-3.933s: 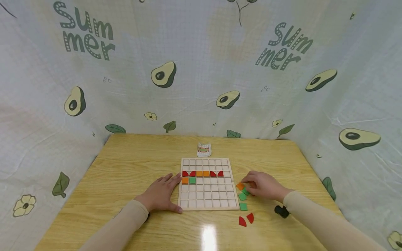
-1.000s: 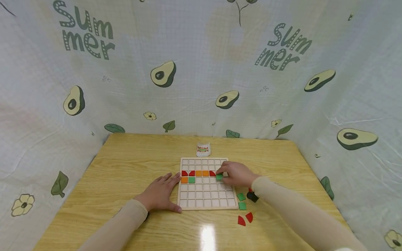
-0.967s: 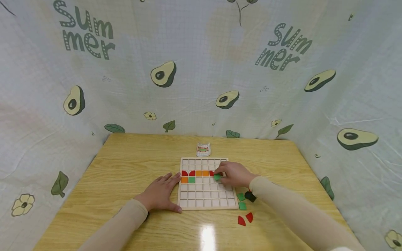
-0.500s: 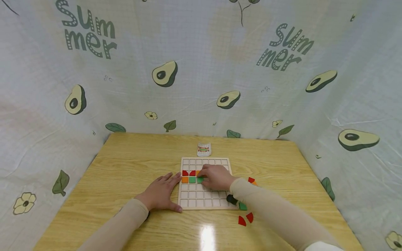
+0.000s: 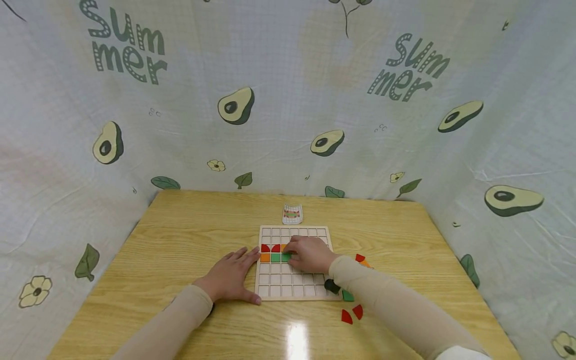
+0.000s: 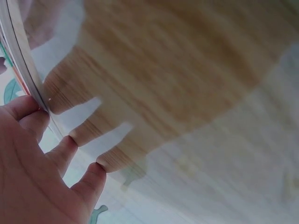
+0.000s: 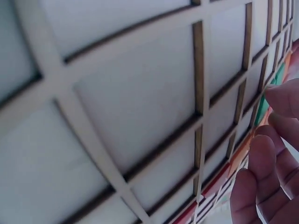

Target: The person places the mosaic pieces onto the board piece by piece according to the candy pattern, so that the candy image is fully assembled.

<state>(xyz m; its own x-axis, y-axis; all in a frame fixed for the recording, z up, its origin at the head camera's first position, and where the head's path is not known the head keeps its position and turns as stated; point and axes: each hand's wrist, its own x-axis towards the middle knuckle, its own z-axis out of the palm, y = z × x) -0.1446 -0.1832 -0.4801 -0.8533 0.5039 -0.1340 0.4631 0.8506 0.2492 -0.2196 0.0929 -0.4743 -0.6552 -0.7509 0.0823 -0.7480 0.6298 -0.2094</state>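
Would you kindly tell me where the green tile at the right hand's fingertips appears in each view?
Head: the green tile lies below centre, at the fingertips of the right hand.
Left wrist: it cannot be made out.
Right wrist: the tile is near the right edge, beside the fingertips.
Shared landmark: the wooden grid board, only its edge showing in left wrist.

Behind the far edge of the wood-grain table [image 5: 202,220] and along its side edges hangs pale cloth [image 5: 279,65] printed with avocado halves [image 5: 236,106], leaves [image 5: 165,183], flowers [image 5: 35,292] and green "summer" lettering [image 5: 133,64].
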